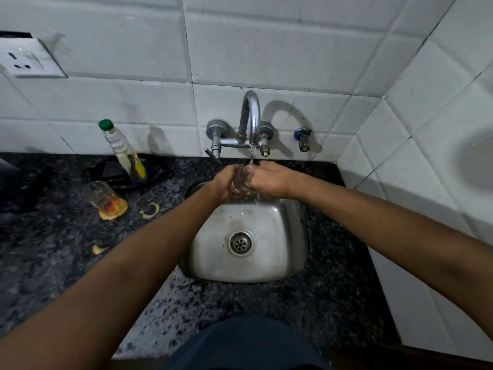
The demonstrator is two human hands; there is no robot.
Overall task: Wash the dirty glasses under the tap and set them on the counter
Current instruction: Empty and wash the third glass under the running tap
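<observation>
Both hands, left hand [225, 182] and right hand [266, 181], grip our clear glass [241, 180] at frame centre, under running tap [252, 116], above sink [250, 263]. Second dirty glass [102, 197] waits centre-left on surface [53, 249]. Risk: wet glass slipping, striking steel.

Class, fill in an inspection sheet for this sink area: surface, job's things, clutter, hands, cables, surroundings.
Surface: dark speckled counter around a steel sink.
Job's things: glass held under the running tap; dirty glass on the counter, orange residue inside.
Clutter: peel scraps; bottle leaning in a dark pan.
Hands: left hand and right hand both grip the glass.
Cables: nothing seen.
Surroundings: white tiled wall, wall socket.
</observation>
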